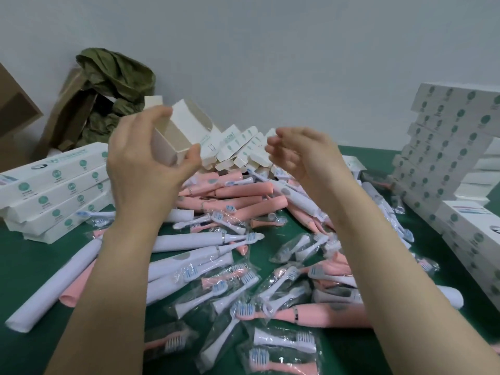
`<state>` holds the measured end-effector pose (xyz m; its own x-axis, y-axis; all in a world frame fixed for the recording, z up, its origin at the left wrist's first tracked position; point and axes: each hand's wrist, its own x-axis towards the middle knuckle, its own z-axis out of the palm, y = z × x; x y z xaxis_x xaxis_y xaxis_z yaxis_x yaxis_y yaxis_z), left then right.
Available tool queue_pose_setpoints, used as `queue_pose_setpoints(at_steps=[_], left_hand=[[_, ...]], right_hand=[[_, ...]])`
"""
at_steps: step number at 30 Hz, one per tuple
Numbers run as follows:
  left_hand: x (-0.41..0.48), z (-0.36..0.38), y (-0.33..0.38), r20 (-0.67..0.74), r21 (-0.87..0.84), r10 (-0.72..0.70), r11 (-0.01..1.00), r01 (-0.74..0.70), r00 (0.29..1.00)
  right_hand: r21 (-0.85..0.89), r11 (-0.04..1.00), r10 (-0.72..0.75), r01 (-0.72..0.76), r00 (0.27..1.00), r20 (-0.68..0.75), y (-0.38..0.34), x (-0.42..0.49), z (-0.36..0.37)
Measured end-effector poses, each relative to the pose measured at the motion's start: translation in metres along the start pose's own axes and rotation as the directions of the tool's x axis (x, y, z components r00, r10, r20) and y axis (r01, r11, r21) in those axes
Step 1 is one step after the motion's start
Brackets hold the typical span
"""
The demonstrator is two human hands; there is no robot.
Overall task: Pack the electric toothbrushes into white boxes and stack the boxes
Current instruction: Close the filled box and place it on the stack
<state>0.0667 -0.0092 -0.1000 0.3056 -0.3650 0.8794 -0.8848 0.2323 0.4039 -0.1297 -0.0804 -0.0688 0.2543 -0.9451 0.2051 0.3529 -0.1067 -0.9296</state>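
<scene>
My left hand (146,161) grips an open-ended white box (186,128) above the table, its open mouth turned toward me. To the right of that box hovers my right hand (300,152), its fingers loosely curled and holding nothing. Below both hands lies a heap of pink and white electric toothbrushes (243,196) and bagged brush heads (286,290) on the green table (35,269). Several empty white boxes (243,147) lean in a row behind the heap.
A stack of closed white boxes (54,185) lies at the left. A taller stack (446,147) stands at the right, with more boxes (476,239) in front of it. A brown carton with a green bag (108,85) sits at the back left.
</scene>
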Motion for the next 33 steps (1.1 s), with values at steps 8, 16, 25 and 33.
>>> queue_pose_setpoints(at_steps=[8, 16, 25, 33], left_hand=[[-0.003, 0.003, -0.004, -0.052, -0.016, -0.054, 0.998, 0.053, 0.997], [-0.008, 0.01, -0.001, 0.017, -0.068, -0.015, 0.998, 0.016, 1.0], [-0.018, 0.026, 0.003, 0.217, -0.069, 0.013, 0.998, 0.002, 0.976], [-0.021, 0.027, 0.013, 0.247, -0.069, 0.036, 0.997, -0.019, 0.968]], right_hand=[[-0.961, -0.1, 0.21, 0.259, 0.949, 0.234, 0.065, 0.029, -0.028], [-0.967, 0.103, 0.134, 0.232, 0.96, 0.245, 0.035, 0.023, -0.039], [-0.149, 0.926, -0.377, 0.348, 0.883, -0.278, -0.045, -0.016, -0.041], [-0.068, 0.861, -0.506, 0.504, 0.832, -0.227, -0.056, -0.033, -0.008]])
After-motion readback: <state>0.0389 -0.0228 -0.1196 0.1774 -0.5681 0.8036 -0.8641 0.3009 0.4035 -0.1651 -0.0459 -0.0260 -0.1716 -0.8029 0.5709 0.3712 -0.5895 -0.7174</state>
